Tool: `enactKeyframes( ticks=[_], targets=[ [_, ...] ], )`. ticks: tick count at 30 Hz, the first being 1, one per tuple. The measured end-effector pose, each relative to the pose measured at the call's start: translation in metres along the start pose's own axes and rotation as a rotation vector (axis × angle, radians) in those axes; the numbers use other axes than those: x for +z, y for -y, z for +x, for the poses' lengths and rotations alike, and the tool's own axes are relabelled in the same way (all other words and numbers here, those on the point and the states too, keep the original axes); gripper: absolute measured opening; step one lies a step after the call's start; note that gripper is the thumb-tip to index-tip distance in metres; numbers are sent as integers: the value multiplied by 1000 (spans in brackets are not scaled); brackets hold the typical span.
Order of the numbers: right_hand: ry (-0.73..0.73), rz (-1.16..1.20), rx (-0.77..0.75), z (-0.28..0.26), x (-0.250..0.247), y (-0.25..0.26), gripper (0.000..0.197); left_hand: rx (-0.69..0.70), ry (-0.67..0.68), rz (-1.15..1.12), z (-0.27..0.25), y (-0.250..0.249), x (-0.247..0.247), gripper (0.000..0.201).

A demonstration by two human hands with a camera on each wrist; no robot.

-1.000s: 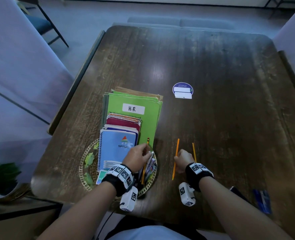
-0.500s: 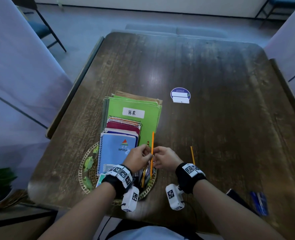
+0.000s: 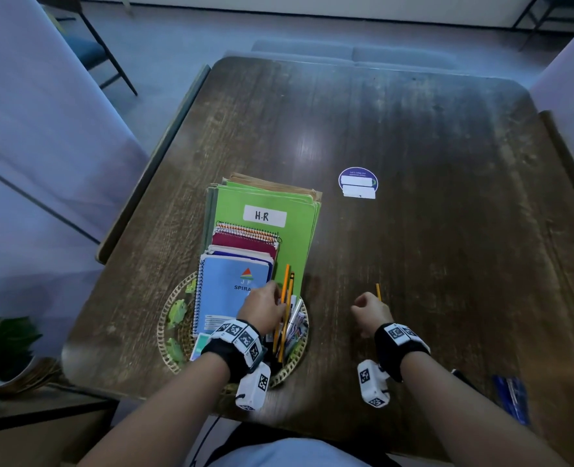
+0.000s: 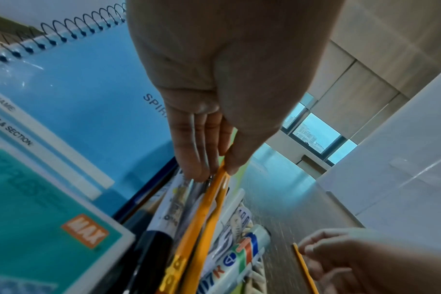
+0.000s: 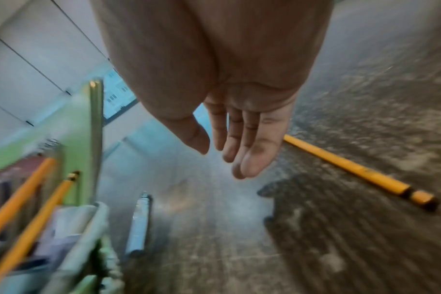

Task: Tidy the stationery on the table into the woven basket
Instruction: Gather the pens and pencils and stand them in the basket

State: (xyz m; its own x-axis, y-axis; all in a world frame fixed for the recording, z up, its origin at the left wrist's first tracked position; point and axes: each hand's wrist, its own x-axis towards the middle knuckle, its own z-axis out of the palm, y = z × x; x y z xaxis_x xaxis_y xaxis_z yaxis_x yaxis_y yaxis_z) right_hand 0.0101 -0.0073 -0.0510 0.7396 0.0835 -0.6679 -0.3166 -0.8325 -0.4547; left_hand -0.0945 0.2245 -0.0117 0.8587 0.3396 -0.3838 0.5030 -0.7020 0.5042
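pinched between left hand thumb and fingers, one yellow pencil stood in the woven basket at seven o'clock. right hand hovered, fingers relaxed, beside the last pencil at five o'clock on the table.

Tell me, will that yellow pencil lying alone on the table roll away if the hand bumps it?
Probably a little. The yellow pencil is long and thin, lying flat on the smooth wooden table, so a sideways nudge could roll it. It looks stiff and light, so the right hand, open nearby, should lift it easily.

Bare table around lone pencil
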Motion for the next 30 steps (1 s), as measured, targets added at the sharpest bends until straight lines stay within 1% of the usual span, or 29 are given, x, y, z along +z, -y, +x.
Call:
enactKeyframes(
  ticks=[3, 7, 9, 13, 16, 18, 19, 24, 28, 30],
  targets=[
    [-119, -138, 50, 9, -6, -20, 30, 6, 1, 39, 0, -4, 3, 20],
    [-180, -249, 136, 15, -6, -39, 44, 33, -1, 68, -3, -7, 6, 18],
    [-179, -274, 151, 18, -4, -45, 41, 46, -19, 64, -5, -7, 5, 13],
    [-135, -303, 124, 20, -1, -45, 22, 93, -58, 47, -10, -8, 3, 12],
    [-80, -212, 83, 16, 2, -34, 16, 128, -86, 18, -11, -10, 2, 12],
    [-44, -73, 36, 7, 7, -21, 6, 148, -85, -11, -10, -10, 2, 12],
    [-35, -6, 8, 2, 12, -14, 5, 157, -81, -28, -10, -11, 2, 14],
    [17, 203, -183, -38, 32, 27, 7, 202, -56, -140, -10, -16, 6, 16],
    [120, 268, -308, -62, 44, 54, 11, 211, -49, -219, -10, -18, 4, 19],
    [143, 278, -333, -69, 50, 63, 11, 174, -53, -237, -9, -17, 2, 18]
  ],
)
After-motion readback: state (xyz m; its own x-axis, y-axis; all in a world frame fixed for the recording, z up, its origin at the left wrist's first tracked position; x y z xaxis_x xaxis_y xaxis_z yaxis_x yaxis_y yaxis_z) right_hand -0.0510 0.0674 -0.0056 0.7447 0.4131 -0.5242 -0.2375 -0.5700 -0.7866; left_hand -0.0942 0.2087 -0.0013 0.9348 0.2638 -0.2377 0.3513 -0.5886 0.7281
